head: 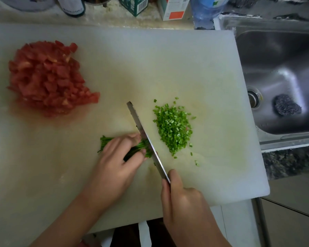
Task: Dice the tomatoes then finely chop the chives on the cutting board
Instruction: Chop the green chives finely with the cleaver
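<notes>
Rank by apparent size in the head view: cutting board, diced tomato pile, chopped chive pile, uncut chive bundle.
1. cutting board
2. diced tomato pile
3. chopped chive pile
4. uncut chive bundle, partly hidden by the left hand

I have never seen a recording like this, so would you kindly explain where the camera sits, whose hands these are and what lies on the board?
There is no machine here: these are a person's two bare hands, filmed by one wide-angle camera worn on the head, looking down. A white cutting board lies beside a steel sink. On the board lie a heap of diced tomatoes at the far left and a pile of chopped chives toward the right. The left hand holds down a bunch of chives, fingers curled over it. The right hand grips a knife, whose blade meets the bunch's cut end, right beside the left fingertips.
</notes>
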The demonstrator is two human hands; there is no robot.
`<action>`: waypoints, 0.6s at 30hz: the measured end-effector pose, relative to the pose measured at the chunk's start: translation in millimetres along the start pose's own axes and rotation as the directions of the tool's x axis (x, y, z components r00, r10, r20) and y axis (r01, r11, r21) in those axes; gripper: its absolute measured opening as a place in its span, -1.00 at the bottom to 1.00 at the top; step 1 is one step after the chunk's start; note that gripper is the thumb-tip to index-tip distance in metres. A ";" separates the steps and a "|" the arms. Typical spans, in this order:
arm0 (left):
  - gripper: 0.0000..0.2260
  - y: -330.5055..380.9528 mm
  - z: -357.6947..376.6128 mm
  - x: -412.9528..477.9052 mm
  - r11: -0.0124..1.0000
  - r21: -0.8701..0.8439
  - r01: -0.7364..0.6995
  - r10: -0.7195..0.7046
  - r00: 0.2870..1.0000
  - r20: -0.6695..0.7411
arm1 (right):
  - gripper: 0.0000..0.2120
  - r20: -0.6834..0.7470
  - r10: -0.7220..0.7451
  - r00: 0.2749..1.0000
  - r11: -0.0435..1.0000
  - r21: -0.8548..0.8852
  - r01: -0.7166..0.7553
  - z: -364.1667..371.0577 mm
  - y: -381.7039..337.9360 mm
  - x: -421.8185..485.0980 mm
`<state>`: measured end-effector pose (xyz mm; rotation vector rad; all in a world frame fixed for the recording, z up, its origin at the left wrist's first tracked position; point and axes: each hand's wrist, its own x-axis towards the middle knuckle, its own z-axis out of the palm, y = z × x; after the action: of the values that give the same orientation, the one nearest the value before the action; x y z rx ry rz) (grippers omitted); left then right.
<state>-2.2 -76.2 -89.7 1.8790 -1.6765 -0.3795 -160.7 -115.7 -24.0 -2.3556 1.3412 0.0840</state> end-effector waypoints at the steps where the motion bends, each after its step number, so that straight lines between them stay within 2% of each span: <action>1: -0.77 0.3 1.2 -0.2 0.994 0.069 -0.081 0.086 0.993 -0.077 | -0.86 -0.005 -0.001 1.000 1.000 0.003 0.001 -0.9 0.1 0.2; 5: -0.90 -1.2 2.0 2.8 0.988 0.103 -0.113 0.126 0.984 -0.123 | -0.68 0.001 0.008 1.000 1.000 0.017 -0.008 -2.7 -1.3 3.0; 11: -0.93 -2.8 1.6 2.1 0.989 0.057 -0.140 0.145 0.984 -0.104 | -0.85 0.024 0.057 0.998 0.997 -0.049 -0.056 -3.7 -11.4 20.9; 13: -0.94 -3.3 3.0 1.7 0.988 0.056 -0.141 0.146 0.983 -0.111 | -0.85 0.023 0.038 0.999 0.998 -0.044 -0.037 -3.2 -9.1 17.7; 16: -0.84 -5.0 4.2 1.6 0.989 0.043 -0.142 0.146 0.983 -0.114 | -0.86 0.063 0.061 0.996 0.997 -0.056 -0.058 -8.8 -4.7 5.1; 18: -0.88 -5.0 3.0 1.5 0.989 0.042 -0.141 0.146 0.982 -0.121 | -0.84 0.088 0.070 0.994 0.996 -0.066 -0.065 -11.7 -5.7 5.1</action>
<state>0.4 -78.2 -94.8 1.7543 -1.7310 -0.1739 -155.1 -121.9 -12.8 -2.3280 1.3931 0.2535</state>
